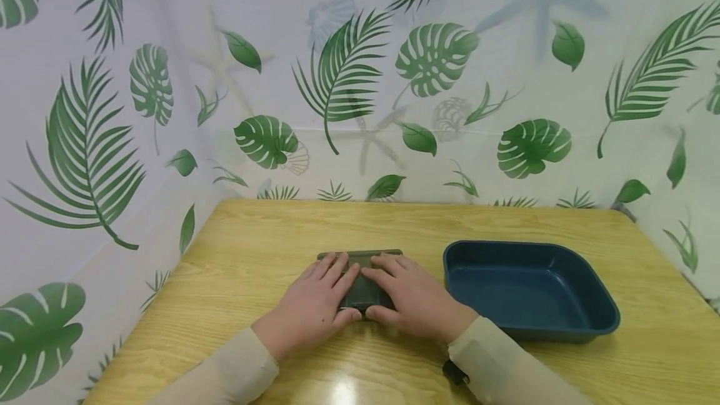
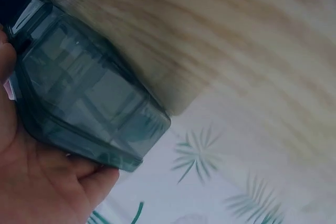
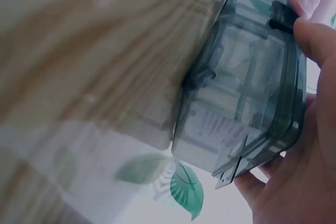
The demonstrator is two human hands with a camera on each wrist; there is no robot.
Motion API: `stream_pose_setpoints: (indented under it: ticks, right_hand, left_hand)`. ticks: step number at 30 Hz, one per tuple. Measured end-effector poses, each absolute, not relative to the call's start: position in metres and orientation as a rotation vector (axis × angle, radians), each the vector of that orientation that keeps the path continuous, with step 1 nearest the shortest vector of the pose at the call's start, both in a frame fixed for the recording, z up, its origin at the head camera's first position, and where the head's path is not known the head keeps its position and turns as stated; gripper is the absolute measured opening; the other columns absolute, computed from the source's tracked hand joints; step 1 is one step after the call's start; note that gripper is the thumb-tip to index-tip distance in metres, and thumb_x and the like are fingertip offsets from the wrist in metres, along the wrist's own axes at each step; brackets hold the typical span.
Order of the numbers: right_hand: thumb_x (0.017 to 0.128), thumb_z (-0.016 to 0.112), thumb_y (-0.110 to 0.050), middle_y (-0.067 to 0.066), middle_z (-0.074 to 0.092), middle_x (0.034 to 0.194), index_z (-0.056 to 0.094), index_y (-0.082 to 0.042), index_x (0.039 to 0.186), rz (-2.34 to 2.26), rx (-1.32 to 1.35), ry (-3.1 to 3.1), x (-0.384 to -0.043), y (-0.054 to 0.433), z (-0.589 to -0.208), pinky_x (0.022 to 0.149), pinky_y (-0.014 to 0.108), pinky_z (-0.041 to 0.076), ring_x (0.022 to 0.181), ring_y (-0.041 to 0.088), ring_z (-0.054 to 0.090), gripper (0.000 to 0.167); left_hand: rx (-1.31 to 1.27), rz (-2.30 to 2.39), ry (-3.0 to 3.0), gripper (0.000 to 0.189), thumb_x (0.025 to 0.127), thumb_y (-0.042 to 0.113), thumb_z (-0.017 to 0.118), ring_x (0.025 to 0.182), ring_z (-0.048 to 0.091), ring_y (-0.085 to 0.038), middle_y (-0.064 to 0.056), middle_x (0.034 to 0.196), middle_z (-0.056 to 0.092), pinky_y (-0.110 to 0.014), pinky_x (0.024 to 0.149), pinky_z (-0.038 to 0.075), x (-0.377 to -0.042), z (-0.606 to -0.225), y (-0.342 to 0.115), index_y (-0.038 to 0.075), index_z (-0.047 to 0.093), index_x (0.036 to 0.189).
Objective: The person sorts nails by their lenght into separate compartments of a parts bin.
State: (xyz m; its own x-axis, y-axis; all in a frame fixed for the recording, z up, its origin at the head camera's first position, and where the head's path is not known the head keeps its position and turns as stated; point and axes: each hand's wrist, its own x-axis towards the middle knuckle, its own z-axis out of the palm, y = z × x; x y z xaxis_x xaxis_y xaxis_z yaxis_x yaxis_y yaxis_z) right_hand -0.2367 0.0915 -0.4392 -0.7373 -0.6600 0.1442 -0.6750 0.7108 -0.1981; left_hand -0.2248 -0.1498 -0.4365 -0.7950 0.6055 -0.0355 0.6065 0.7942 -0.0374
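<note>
A see-through, smoky grey-green plastic box (image 1: 364, 292) lies on the table between both hands. My left hand (image 1: 314, 305) grips its left side, fingers spread over the lid and thumb at the front edge. Mirroring it, my right hand (image 1: 419, 302) holds the right side, with its thumb on the front edge close to the other thumb. In the right wrist view a dark latch (image 3: 283, 17) shows beside the thumb, and pale shapes show faintly through the box wall. The lid looks down on the box, partly hidden under the fingers.
A dark blue plastic basin (image 1: 523, 299) with a raised rim stands right of the box, near the right forearm. The wooden table (image 1: 236, 280) reaches back to a leaf-printed curtain (image 1: 349, 161). A small black object (image 1: 454, 372) shows under the right sleeve cuff.
</note>
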Motion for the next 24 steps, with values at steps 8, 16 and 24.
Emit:
stream_pose_setpoints:
  ticks: [8,16,24]
  right_hand:
    - [0.096,0.059,-0.06,0.007,0.04,0.156,0.047,-0.021,0.153,0.402,1.041,-2.903,-0.231,0.085,-0.442,0.113,0.053,0.035,0.145,0.029,0.034,0.07]
    - [0.096,0.06,-0.058,0.009,0.037,0.157,0.045,-0.021,0.155,0.421,1.042,-2.896,-0.235,0.079,-0.442,0.115,0.052,0.031,0.145,0.03,0.033,0.071]
    - [0.096,0.064,-0.052,0.009,0.031,0.161,0.051,-0.026,0.15,0.473,0.971,-2.672,-0.223,0.113,-0.419,0.115,0.063,0.025,0.15,0.034,0.022,0.062]
  left_hand:
    - [1.113,-0.028,2.898,0.08,0.102,0.064,0.034,0.153,0.009,-0.033,-0.013,0.167,0.012,-0.048,0.121,0.018,-0.228,-0.437,-0.161,0.015,0.018,0.163]
    - [1.127,0.036,2.887,0.08,0.101,0.063,0.039,0.153,0.01,-0.032,-0.013,0.167,0.013,-0.048,0.121,0.02,-0.237,-0.435,-0.17,0.016,0.021,0.163]
    - [1.043,0.13,2.947,0.085,0.096,0.068,0.048,0.154,0.009,-0.031,-0.009,0.168,0.01,-0.052,0.121,0.018,-0.24,-0.443,-0.177,0.019,0.024,0.163]
